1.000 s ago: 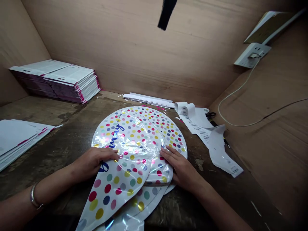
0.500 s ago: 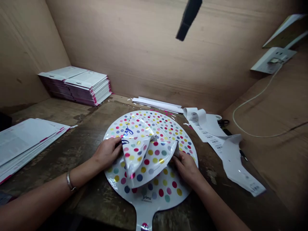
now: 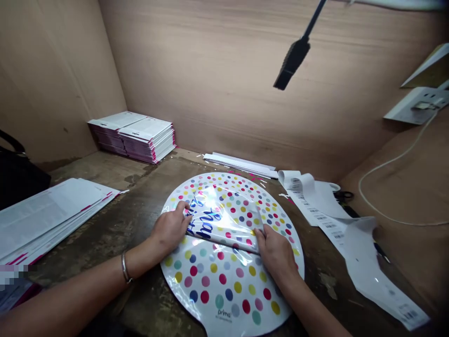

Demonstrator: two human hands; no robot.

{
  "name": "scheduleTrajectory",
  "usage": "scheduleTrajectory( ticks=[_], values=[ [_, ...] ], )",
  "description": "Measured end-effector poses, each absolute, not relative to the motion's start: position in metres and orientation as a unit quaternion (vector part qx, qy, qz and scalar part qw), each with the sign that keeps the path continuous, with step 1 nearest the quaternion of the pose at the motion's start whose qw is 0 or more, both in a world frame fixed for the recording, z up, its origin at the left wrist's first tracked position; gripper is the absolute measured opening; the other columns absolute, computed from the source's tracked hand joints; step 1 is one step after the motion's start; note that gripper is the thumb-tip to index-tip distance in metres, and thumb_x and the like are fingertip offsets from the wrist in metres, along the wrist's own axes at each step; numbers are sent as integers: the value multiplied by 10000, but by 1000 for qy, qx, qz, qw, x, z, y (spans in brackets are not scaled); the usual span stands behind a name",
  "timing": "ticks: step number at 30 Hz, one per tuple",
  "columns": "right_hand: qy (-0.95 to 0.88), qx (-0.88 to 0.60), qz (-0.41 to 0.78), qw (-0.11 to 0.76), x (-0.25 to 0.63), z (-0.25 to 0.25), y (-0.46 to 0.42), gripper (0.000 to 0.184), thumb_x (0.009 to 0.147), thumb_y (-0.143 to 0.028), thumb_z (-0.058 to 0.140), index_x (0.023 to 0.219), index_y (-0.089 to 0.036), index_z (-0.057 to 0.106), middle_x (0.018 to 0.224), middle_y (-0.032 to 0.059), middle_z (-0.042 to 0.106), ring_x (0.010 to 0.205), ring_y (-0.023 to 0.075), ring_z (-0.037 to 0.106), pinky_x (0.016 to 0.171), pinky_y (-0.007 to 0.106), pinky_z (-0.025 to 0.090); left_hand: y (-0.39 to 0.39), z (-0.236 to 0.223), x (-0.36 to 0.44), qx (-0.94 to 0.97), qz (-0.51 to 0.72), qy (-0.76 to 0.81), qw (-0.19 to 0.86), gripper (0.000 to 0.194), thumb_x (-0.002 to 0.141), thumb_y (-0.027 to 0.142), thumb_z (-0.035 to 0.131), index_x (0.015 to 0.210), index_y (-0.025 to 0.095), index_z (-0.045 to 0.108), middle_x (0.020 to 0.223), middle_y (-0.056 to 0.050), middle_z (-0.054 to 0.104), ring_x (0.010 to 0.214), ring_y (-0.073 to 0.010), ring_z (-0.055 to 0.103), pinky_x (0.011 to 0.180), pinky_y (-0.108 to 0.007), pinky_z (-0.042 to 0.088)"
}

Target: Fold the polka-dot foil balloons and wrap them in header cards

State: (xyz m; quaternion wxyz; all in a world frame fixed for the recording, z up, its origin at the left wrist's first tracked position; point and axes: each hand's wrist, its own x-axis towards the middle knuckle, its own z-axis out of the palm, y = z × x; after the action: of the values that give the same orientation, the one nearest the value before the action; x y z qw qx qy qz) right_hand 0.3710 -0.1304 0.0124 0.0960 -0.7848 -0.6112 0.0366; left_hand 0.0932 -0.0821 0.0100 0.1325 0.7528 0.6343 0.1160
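Gripped a glossy folded sheet (image 3: pixel 224 217), white with multicolored dots and blue script lettering at its left, between two bare hands, palms down. Pinched its left end in the closed fingers of the left hand (image 3: pixel 170 230), and held its near right corner in the closed fingers of the right hand (image 3: pixel 277 252), thumb on top. Had it directly above or on the far half of a round dotted sheet (image 3: pixel 224 276), spread on the dark, worn desk (image 3: pixel 140 220) at the near middle, with its fold line running between the hands; could not tell whether the two sheets touched all along. Showed the word "prima" in small print near the round sheet's near edge, and wore a silver bracelet (image 3: pixel 125 267) on the left wrist. Had a tall stack of white, pink-edged packets (image 3: pixel 140 133) at the far left, a lower pile of flat white cards (image 3: pixel 63 210) nearer on the left, and a black bag (image 3: pixel 21 178) at the left edge. Had white paper strips (image 3: pixel 242 164) at the far middle, a long curling label strip (image 3: pixel 340 234) to the right, and scissors (image 3: pixel 345 195) just beside it, with a wall socket (image 3: pixel 419 105) at the far right.
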Motion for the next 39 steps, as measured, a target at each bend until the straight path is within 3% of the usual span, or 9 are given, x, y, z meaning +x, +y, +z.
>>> scheduleTrajectory(
  ticks=[10,14,17,20,22,26,30,34,39],
  values=[
    [-641,-765,7,65,365,13,-131,290,917,-403,362,808,-222,560,693,65,658,615,203,608,510,279,362,-85,25,90,802,49,591,68,243,908,289,382,1012,235,596,847,-94,687,814,-268,641,711,-367,447],
    [-644,-763,-11,59,359,9,-135,278,922,-383,368,843,-204,565,699,72,658,618,202,612,527,283,378,-76,34,111,828,60,556,48,306,869,158,393,1108,135,583,1276,-214,517,1234,-360,418,986,-543,279],
    [-647,-760,-29,53,358,9,-136,294,931,-366,348,861,-191,574,698,79,654,631,215,618,550,299,396,-71,28,140,872,74,478,75,443,910,309,392,1333,181,419,1498,-116,267,1381,-289,192,1106,-479,106],
    [-650,-758,-38,44,361,18,-136,266,916,-351,397,900,-178,599,747,95,671,698,241,634,622,337,443,-72,11,161,902,63,413,110,641,880,564,378,1421,233,292,1518,-80,228,1397,-290,140,1114,-477,92],
    [-651,-753,-64,64,360,26,-139,274,899,-334,442,1040,-156,594,969,144,674,928,287,616,795,401,450,-74,-2,165,906,58,402,120,708,869,628,333,1442,220,252,1526,-108,184,1401,-323,93,1102,-524,68],
    [-765,-632,-33,119,349,29,-158,505,909,-353,415,1373,-154,391,1422,140,411,1351,295,288,1084,484,247,-74,-14,161,907,62,399,117,730,872,652,282,1461,230,193,1534,-112,135,1404,-328,51,1099,-541,32],
    [-767,-627,128,36,363,20,-172,617,908,-474,362,1416,-126,334,1484,132,295,1375,301,236,1092,506,270,-73,-12,159,904,57,408,118,735,873,652,272,1463,223,189,1533,-119,135,1403,-335,46,1095,-553,38],
    [-688,-717,79,76,386,24,-154,500,911,-391,369,1280,-90,523,1376,207,446,1305,360,364,1034,577,329,-76,-9,163,901,56,411,123,735,869,650,295,1463,233,186,1535,-112,125,1402,-339,41,1094,-555,41],
    [-794,-592,69,120,344,16,-126,469,921,-263,352,1371,-151,422,1459,109,360,1369,262,266,1093,468,308,-77,-12,165,900,57,417,115,739,881,636,262,1462,184,198,1533,-121,116,1405,-322,40,1108,-530,28]
  ],
)
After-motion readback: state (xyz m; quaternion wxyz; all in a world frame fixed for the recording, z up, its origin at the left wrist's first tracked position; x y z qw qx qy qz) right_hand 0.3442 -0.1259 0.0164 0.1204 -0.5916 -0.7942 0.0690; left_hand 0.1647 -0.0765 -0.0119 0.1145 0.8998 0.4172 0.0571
